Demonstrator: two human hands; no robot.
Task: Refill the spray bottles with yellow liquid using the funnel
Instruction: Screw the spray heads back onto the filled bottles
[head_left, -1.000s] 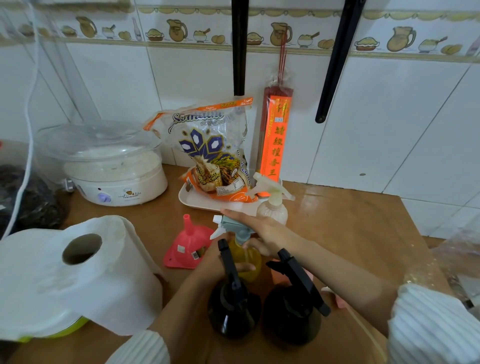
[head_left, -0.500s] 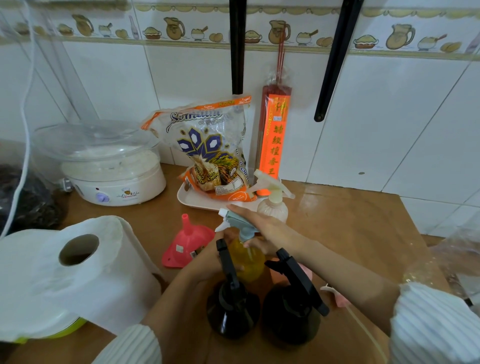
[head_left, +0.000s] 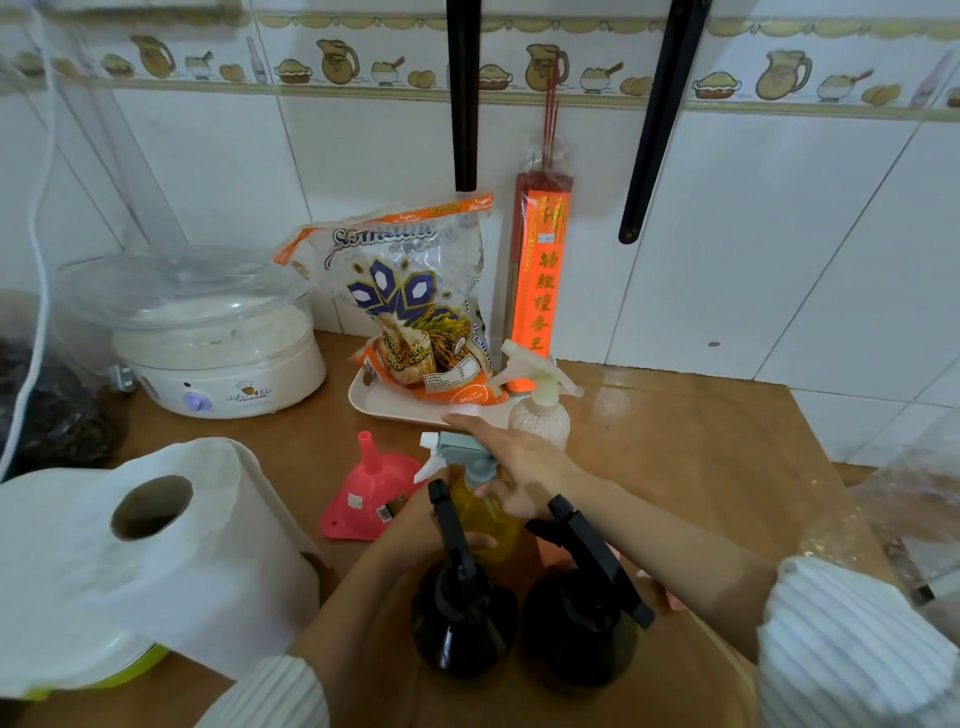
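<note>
Brown wooden table (head_left: 701, 467) in a corner, white tiled wall (head_left: 779, 234) with a jug-pattern border. Yellow spray bottle (head_left: 485, 519) stands mid-table; right hand (head_left: 519, 462) curled over its grey trigger head (head_left: 460, 449), left hand (head_left: 441, 525) wrapped round the body. Two dark spray bottles (head_left: 462, 623) just in front, nearer the camera. Red funnel (head_left: 371, 493) lies upside down just left of the yellow one. White pump bottle (head_left: 540, 415) behind, beside a tray (head_left: 395, 410) carrying a rice bag (head_left: 410, 301). Paper roll (head_left: 156, 545) near left, steamer (head_left: 208, 332) back left
</note>
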